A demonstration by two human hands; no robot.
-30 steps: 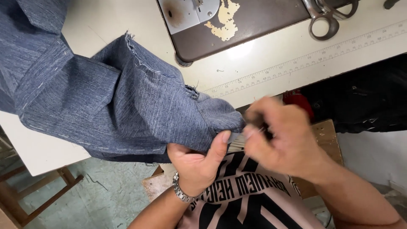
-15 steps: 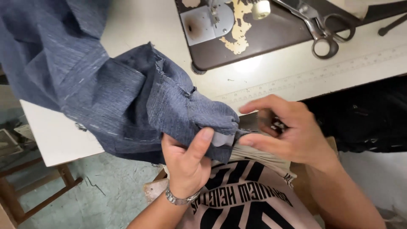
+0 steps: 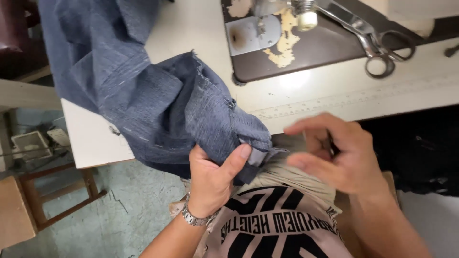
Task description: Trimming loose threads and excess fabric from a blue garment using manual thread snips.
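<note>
My left hand [image 3: 215, 179] pinches the lower corner of a blue denim garment [image 3: 158, 100], thumb on top near a pale folded edge. The garment is draped from the white table [image 3: 334, 88] down over my lap. My right hand [image 3: 337, 155] hovers just right of the cloth, blurred, with its fingers spread. It does not touch the denim. A thin dark sliver shows between its fingers, too blurred to name. A metal watch sits on my left wrist.
A dark sewing machine bed [image 3: 306, 57] with a metal plate [image 3: 251, 36] lies on the table's far side. Scissors [image 3: 380, 45] rest on it at the right. Black cloth [image 3: 416, 153] hangs at the right. A wooden stool [image 3: 57, 196] stands on the floor at the left.
My right hand has let go of the denim's edge and pulled away to the right. The left hand keeps its pinch on the corner. The view has shifted.
</note>
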